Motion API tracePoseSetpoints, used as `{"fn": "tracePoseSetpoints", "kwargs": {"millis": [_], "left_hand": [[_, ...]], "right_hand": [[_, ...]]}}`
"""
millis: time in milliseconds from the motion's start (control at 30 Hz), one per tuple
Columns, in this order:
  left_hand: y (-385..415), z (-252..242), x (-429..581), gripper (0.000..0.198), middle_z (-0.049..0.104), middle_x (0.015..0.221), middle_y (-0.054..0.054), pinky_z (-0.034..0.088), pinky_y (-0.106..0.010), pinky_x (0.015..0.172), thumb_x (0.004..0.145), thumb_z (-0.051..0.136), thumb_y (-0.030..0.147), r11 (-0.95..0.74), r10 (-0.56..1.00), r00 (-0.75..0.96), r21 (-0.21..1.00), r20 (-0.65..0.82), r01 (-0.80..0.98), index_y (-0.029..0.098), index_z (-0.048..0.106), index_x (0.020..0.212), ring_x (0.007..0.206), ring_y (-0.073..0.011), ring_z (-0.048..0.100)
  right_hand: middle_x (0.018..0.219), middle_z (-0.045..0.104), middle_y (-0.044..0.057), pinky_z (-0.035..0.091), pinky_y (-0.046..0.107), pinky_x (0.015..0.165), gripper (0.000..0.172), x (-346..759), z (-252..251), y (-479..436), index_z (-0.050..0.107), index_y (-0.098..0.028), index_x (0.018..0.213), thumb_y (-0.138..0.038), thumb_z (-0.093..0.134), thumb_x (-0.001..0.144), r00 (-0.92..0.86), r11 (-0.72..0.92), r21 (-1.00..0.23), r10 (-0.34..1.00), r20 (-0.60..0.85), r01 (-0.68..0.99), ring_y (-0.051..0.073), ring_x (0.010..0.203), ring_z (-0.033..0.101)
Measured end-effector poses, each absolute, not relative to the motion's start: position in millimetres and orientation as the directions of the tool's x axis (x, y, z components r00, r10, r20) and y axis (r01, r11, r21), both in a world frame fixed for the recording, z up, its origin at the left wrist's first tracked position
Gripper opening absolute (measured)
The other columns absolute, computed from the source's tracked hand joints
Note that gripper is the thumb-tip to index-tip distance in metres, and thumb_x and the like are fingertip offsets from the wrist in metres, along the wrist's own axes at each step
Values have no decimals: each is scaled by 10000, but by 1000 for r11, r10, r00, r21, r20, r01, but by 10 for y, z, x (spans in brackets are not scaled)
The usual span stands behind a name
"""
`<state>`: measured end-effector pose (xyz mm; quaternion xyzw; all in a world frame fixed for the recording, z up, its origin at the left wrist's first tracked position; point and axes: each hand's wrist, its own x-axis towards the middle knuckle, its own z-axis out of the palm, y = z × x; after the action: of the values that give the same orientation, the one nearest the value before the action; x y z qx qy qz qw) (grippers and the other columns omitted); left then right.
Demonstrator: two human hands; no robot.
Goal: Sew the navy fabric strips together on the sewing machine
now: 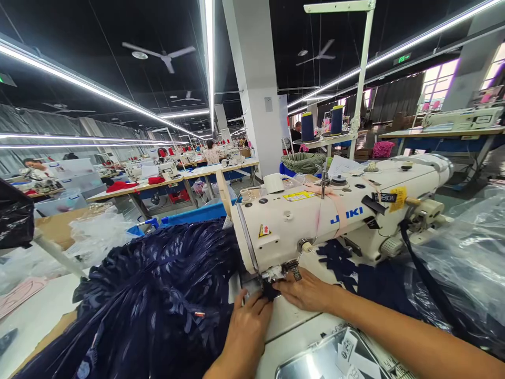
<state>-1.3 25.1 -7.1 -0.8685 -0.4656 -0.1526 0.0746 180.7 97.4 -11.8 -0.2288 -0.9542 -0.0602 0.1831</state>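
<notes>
A white JUKI sewing machine [292, 221] stands in front of me, its needle area low at the left end of the head. A small dark navy fabric piece [270, 291] lies under the presser foot, mostly covered by fingers. From the near left, my left hand [249, 322] grips its edge with curled fingers. On the other side of the piece, my right hand [303, 290] pinches it close to the needle. A large heap of navy fabric pieces [158, 289] joined by threads lies left of the machine.
More navy cut pieces [379, 287] lie beneath the machine arm at right, beside clear plastic sheeting [465, 247]. Paper labels [353, 358] rest on a shiny plate in front. Navy thread cones [307, 126] stand behind. Other sewing tables and people fill the background.
</notes>
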Motion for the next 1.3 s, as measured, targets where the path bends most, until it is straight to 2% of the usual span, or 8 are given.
{"fn": "tracePoseSetpoints", "kwargs": {"millis": [133, 333, 500, 600, 700, 867, 1100, 1300], "left_hand": [[299, 100, -123, 409, 653, 881, -49, 378, -433, 869, 671, 351, -56, -517, 831, 458, 136, 317, 845, 175, 610, 888, 932, -201, 557], [277, 139, -44, 336, 572, 844, -53, 403, -408, 832, 746, 406, 39, -488, 849, 443, 106, 288, 866, 187, 621, 958, 851, -201, 515], [265, 113, -51, 412, 545, 868, -35, 415, -367, 795, 731, 398, 0, -469, 872, 431, 144, 234, 871, 225, 605, 1007, 873, -191, 482], [259, 109, -59, 469, 547, 906, -36, 408, -373, 817, 689, 394, -32, -466, 877, 433, 152, 207, 872, 227, 598, 1021, 905, -192, 476], [239, 84, -58, 513, 546, 1025, -50, 381, -416, 873, 653, 397, -51, -476, 869, 448, 109, 210, 872, 221, 580, 1048, 984, -206, 462], [206, 20, -79, 503, 544, 1157, -79, 323, -473, 942, 668, 418, -23, -513, 847, 490, 75, 207, 855, 185, 534, 1111, 1094, -237, 435], [218, 55, -101, 468, 565, 1160, -73, 331, -483, 938, 701, 404, -4, -528, 841, 507, 82, 189, 845, 189, 538, 1107, 1097, -230, 459], [226, 32, -78, 485, 575, 1145, -76, 356, -477, 919, 665, 421, -6, -492, 863, 474, 83, 176, 866, 181, 552, 1094, 1078, -241, 477]], "right_hand": [[974, 601, 86, 433, 323, 748, 199, 1773, -145, 905, 609, -162, 958, -165, 469, 816, -821, 898, -41, 419, 388, 438, 194, 812, 579], [953, 596, 63, 421, 295, 772, 231, 1761, -157, 900, 602, -180, 981, -124, 453, 813, -802, 895, -163, 445, 398, 416, 176, 852, 563], [929, 610, 36, 418, 282, 776, 240, 1795, -161, 944, 626, -201, 944, -101, 463, 799, -804, 897, -255, 438, 403, 361, 164, 853, 561], [962, 598, 49, 420, 284, 774, 248, 1812, -174, 946, 618, -199, 961, -107, 440, 816, -812, 911, -217, 411, 414, 350, 159, 847, 565], [985, 577, 72, 429, 300, 761, 247, 1824, -171, 921, 593, -185, 988, -110, 424, 825, -831, 926, -118, 374, 410, 359, 169, 838, 561], [996, 565, 86, 453, 281, 666, 231, 1824, -119, 867, 577, -164, 987, -115, 421, 824, -860, 924, 12, 350, 372, 382, 182, 805, 548], [991, 571, 87, 467, 330, 716, 235, 1810, -174, 883, 568, -149, 1014, -143, 408, 842, -849, 926, 17, 337, 407, 376, 201, 837, 556], [986, 577, 85, 462, 316, 721, 226, 1815, -142, 880, 574, -154, 1006, -142, 427, 834, -857, 925, 25, 342, 386, 380, 192, 827, 556]]}}
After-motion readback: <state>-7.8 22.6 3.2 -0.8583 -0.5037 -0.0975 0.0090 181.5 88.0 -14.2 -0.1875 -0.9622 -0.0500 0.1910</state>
